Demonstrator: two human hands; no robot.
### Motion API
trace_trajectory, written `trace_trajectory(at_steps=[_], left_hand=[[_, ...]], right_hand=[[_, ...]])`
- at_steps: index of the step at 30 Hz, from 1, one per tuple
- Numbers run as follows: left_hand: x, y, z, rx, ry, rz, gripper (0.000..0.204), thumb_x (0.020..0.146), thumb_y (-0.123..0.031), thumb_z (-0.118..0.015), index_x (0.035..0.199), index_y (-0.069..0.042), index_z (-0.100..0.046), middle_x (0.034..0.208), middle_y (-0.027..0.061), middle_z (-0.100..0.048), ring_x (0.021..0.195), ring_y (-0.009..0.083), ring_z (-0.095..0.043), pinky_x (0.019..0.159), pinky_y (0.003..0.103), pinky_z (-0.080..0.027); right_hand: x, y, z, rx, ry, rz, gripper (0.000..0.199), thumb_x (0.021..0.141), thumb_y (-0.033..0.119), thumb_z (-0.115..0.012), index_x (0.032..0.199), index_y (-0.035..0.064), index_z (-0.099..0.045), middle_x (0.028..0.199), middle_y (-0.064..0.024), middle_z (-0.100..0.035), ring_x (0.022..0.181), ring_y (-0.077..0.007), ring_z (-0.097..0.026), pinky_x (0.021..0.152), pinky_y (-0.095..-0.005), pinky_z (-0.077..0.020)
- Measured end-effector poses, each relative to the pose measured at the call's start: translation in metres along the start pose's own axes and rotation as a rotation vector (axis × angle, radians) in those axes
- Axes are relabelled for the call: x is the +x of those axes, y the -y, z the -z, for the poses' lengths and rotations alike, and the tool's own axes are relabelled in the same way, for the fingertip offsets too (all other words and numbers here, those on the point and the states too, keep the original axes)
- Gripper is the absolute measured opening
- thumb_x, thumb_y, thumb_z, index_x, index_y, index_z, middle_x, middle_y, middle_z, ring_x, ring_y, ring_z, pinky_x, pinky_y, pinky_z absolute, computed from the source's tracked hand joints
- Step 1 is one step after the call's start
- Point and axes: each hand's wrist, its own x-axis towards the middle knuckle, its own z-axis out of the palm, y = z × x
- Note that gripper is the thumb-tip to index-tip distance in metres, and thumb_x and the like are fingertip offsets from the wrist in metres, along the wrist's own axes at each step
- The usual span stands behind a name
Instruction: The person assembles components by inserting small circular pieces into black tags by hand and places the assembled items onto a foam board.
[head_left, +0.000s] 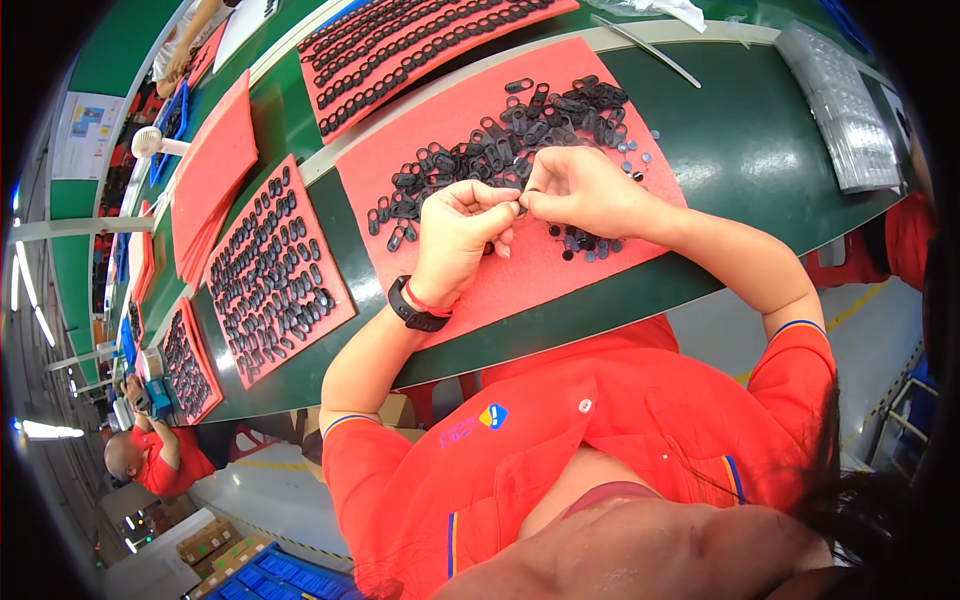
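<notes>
My left hand [462, 222] and my right hand [580, 190] meet fingertip to fingertip above a red foam mat [520, 275]. Between the pinched fingers sits a small black part [520, 205], mostly hidden. Just beyond the hands lies a loose pile of black oval rings [520, 130] on the same mat. Several small dark round discs [585, 245] lie scattered under and to the right of my right hand. A black wristband [415, 312] is on my left wrist.
A red mat with rows of black ovals [272, 270] lies to the left, with more such mats [400, 45] behind. Stacked bare red mats [212, 165] sit further left. A clear blister tray [840, 100] rests at the right. Another person in red [155, 455] works at the lower left.
</notes>
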Motion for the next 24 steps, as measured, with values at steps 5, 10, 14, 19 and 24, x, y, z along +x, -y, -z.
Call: trace_trajectory(at_steps=[5, 10, 14, 19, 24], left_hand=[[-0.001, 0.0, -0.001, -0.004, 0.006, 0.0, 0.009, 0.077, 0.0, -0.062, 0.084, 0.003, -0.06, 0.069, 0.0063, -0.061, 0.049, 0.0065, -0.053, 0.042, 0.018, -0.044], [-0.002, -0.006, -0.003, 0.028, -0.035, -0.034, 0.011, 0.077, -0.002, -0.063, 0.086, 0.004, -0.061, 0.068, 0.0057, -0.061, 0.049, 0.006, -0.053, 0.04, 0.018, -0.043], [-0.006, -0.011, -0.008, 0.078, -0.054, -0.072, 0.011, 0.078, -0.003, -0.064, 0.086, 0.004, -0.061, 0.067, 0.0058, -0.06, 0.049, 0.0057, -0.053, 0.04, 0.018, -0.043], [-0.009, -0.016, -0.011, 0.193, -0.057, -0.08, 0.012, 0.076, -0.005, -0.063, 0.081, 0.005, -0.06, 0.064, 0.0062, -0.06, 0.049, 0.0074, -0.054, 0.038, 0.019, -0.043], [-0.007, -0.014, -0.012, 0.139, -0.029, -0.092, 0.012, 0.076, -0.004, -0.063, 0.085, 0.003, -0.061, 0.067, 0.0052, -0.06, 0.048, 0.0052, -0.052, 0.039, 0.017, -0.041]], right_hand=[[-0.002, 0.002, -0.003, -0.023, -0.007, -0.001, 0.025, 0.073, 0.021, -0.065, 0.074, -0.0025, -0.056, 0.067, -0.0087, -0.059, 0.063, -0.0137, -0.056, 0.058, -0.0271, -0.0456], [-0.001, 0.003, -0.001, 0.122, 0.037, -0.017, 0.014, 0.08, 0.01, -0.06, 0.077, 0.0005, -0.051, 0.07, -0.0017, -0.055, 0.064, -0.0064, -0.052, 0.056, -0.0223, -0.0423], [-0.003, 0.01, 0.0, 0.115, 0.026, 0.016, 0.012, 0.08, 0.009, -0.06, 0.076, 0.0019, -0.051, 0.07, -0.0006, -0.054, 0.062, -0.0045, -0.05, 0.054, -0.0206, -0.0404], [-0.005, 0.012, -0.003, -0.142, -0.058, 0.069, 0.011, 0.078, 0.009, -0.059, 0.073, 0.003, -0.05, 0.069, -0.0004, -0.053, 0.059, -0.0029, -0.046, 0.052, -0.0193, -0.0372], [-0.007, 0.011, -0.002, 0.166, -0.035, -0.017, 0.012, 0.082, 0.01, -0.057, 0.073, 0.0052, -0.052, 0.068, 0.0041, -0.049, 0.058, -0.001, -0.042, 0.05, -0.018, -0.0329]])
